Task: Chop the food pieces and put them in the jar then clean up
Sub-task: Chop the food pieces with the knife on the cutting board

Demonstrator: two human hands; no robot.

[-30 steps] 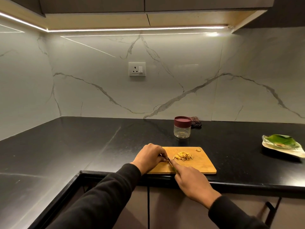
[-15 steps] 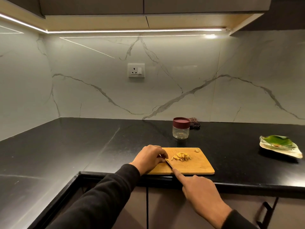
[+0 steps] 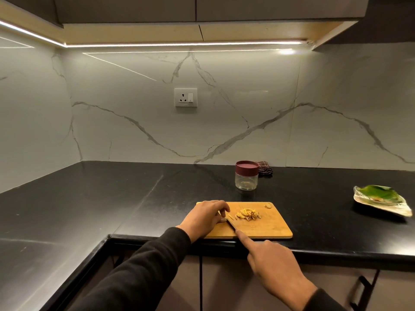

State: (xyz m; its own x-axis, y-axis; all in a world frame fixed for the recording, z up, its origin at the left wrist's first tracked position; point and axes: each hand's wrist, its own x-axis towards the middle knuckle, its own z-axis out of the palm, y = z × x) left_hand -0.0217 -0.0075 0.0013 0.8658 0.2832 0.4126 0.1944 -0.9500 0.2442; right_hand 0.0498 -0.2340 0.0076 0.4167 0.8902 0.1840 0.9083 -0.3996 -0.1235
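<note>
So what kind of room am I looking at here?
Most likely a home kitchen. A black stone counter runs round a corner under wall cabinets with a strip light. A wooden chopping board with chopped food sits at the counter edge, and a wall socket is set in the marble-look backsplash.

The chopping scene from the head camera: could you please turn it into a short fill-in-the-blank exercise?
1. The jar behind the cutting board wears a maroon ____.
2. The right hand grips the ____, its index finger stretched along the top.
3. The chopped food pieces lie on the wooden ____.
4. The leaf-shaped dish sits to the board's ____.

Missing words: lid; knife; cutting board; right
</note>
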